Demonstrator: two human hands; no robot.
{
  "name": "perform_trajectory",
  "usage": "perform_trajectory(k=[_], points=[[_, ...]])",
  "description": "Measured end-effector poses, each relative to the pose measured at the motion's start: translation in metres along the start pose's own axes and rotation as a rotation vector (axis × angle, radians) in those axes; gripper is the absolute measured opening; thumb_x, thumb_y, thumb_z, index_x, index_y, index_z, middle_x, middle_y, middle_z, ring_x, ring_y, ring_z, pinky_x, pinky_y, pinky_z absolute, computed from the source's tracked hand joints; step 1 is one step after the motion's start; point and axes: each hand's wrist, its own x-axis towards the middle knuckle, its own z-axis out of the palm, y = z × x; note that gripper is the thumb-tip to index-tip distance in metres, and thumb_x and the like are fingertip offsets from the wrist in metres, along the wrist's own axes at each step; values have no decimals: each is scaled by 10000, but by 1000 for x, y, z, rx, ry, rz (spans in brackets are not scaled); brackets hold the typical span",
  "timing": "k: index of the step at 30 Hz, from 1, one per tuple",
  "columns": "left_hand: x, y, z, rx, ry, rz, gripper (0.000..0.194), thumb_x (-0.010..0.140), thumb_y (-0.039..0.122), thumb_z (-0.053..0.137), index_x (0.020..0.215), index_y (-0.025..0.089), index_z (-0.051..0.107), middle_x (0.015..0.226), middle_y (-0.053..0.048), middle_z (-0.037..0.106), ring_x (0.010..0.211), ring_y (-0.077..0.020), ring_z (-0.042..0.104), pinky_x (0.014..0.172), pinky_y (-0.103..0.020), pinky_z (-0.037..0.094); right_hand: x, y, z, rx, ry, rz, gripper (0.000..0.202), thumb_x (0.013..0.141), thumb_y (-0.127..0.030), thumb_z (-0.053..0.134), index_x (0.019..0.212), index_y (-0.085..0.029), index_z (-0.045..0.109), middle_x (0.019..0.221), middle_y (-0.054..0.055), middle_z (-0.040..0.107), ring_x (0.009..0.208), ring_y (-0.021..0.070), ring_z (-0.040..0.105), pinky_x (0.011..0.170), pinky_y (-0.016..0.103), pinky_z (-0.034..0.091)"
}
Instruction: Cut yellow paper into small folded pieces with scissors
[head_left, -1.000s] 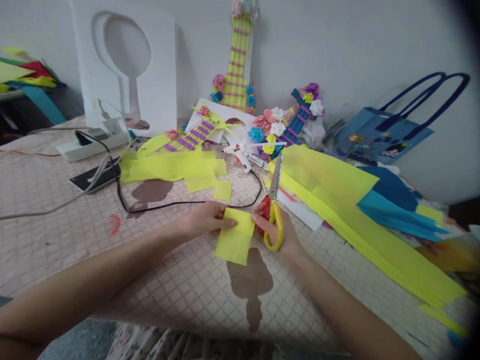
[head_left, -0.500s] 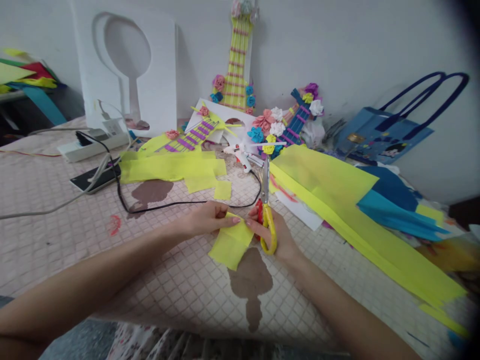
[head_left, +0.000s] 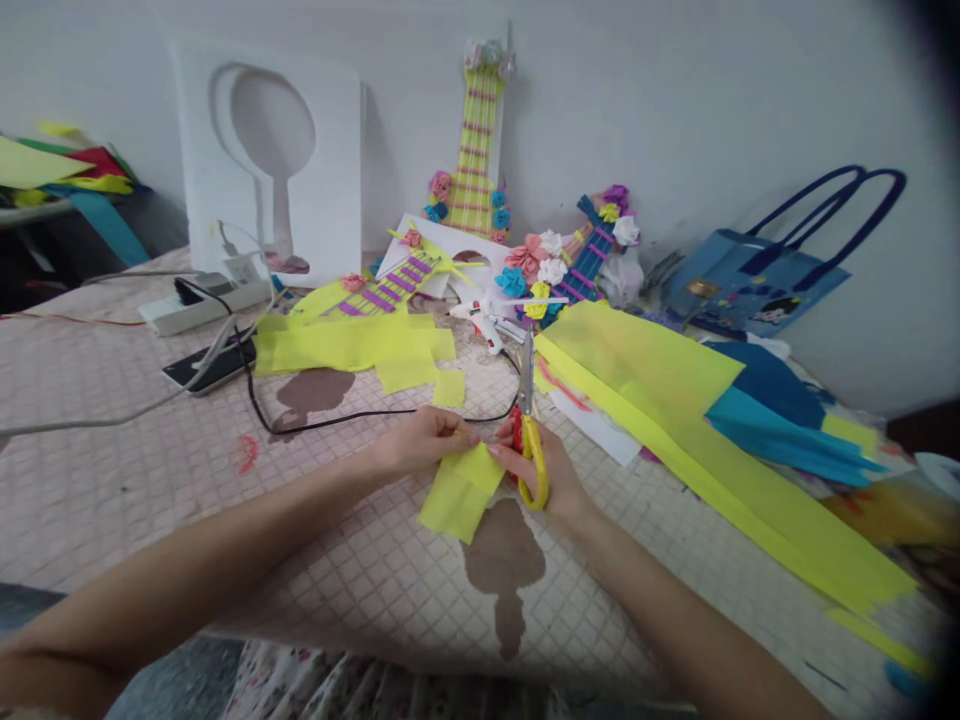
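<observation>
A small piece of yellow crepe paper [head_left: 461, 492] hangs over the table, its upper edge pinched by my left hand [head_left: 429, 440], which is closed. My right hand [head_left: 551, 475] is closed round the red and yellow handles of the scissors [head_left: 530, 440], whose blades point away from me. Its thumb and fingertips also touch the upper right corner of the yellow piece. Beyond my hands lie a white glue gun [head_left: 484, 322] and cut yellow paper pieces [head_left: 352, 343].
A power strip [head_left: 202, 305] and a phone [head_left: 210, 368] sit at the left, with cables crossing the table. Large yellow sheets [head_left: 652, 360], blue paper [head_left: 787, 430] and a blue bag [head_left: 757, 280] lie right. Flower-decorated paper guitars [head_left: 474, 150] stand behind.
The view has shifted slightly. My fingertips have moved a little on the upper edge of the yellow piece; both hands still hold the same things.
</observation>
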Motion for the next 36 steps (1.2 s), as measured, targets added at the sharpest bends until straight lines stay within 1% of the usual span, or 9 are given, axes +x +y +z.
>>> perform_trajectory(k=[2, 3, 7, 13, 18, 22, 25, 29, 36], points=[[1, -2, 0, -17, 23, -26, 344, 696, 453, 656, 651, 119, 586, 504, 52, 484, 442, -48, 391, 425, -175, 278, 1, 0, 0, 22, 3, 2, 343, 616, -372, 738, 816, -195, 524, 647, -28, 579, 536, 116, 511, 528, 257, 402], [1, -2, -1, -26, 4, -50, 355, 695, 468, 654, 669, 118, 598, 515, 45, 505, 448, -53, 415, 428, -175, 287, 1, 0, 1, 29, 10, 3, 343, 615, -372, 738, 812, -194, 522, 642, -29, 575, 536, 115, 510, 529, 256, 402], [3, -7, -6, -88, -167, -142, 363, 638, 450, 718, 760, 116, 645, 664, -2, 630, 525, -81, 529, 458, -176, 344, 2, 0, 1, 56, 57, 0, 344, 612, -367, 739, 811, -193, 519, 628, -41, 552, 522, 104, 491, 515, 247, 396], [7, -13, -13, -147, -154, -170, 327, 598, 366, 767, 786, 116, 669, 769, -33, 690, 611, -113, 595, 536, -197, 427, 1, -2, 0, 65, 65, 7, 360, 613, -389, 740, 820, -185, 526, 652, -27, 559, 530, 105, 490, 498, 245, 394], [11, -19, -20, -188, -207, -152, 326, 611, 362, 765, 812, 120, 681, 785, -41, 700, 618, -120, 611, 587, -220, 468, 1, -3, 1, 15, 62, 22, 372, 602, -401, 747, 812, -188, 527, 621, -27, 562, 516, 114, 494, 501, 255, 389], [13, -23, -27, -140, -271, -149, 344, 628, 366, 756, 860, 120, 694, 829, -49, 705, 660, -131, 627, 635, -232, 488, 2, -3, 1, -28, 60, -16, 355, 616, -417, 735, 798, -192, 530, 627, -25, 560, 527, 118, 492, 519, 261, 393], [14, -24, -29, -103, -332, -125, 368, 644, 376, 743, 914, 131, 694, 887, -47, 706, 714, -140, 636, 681, -234, 492, 2, -3, 0, -42, 12, -15, 357, 605, -411, 744, 792, -191, 534, 640, -22, 564, 552, 122, 503, 534, 261, 402], [13, -24, -26, -24, -372, -123, 372, 657, 408, 726, 902, 132, 688, 861, -40, 705, 659, -127, 624, 617, -208, 473, 1, -5, 2, 2, -83, 19, 377, 583, -373, 763, 806, -195, 516, 633, -41, 551, 531, 105, 487, 505, 238, 386], [11, -21, -21, 45, -388, -121, 372, 642, 437, 724, 847, 131, 671, 798, -32, 685, 620, -126, 604, 573, -209, 457, -2, -10, 5, 35, -99, 8, 377, 573, -371, 770, 779, -201, 504, 634, -46, 531, 538, 96, 465, 502, 228, 373]])
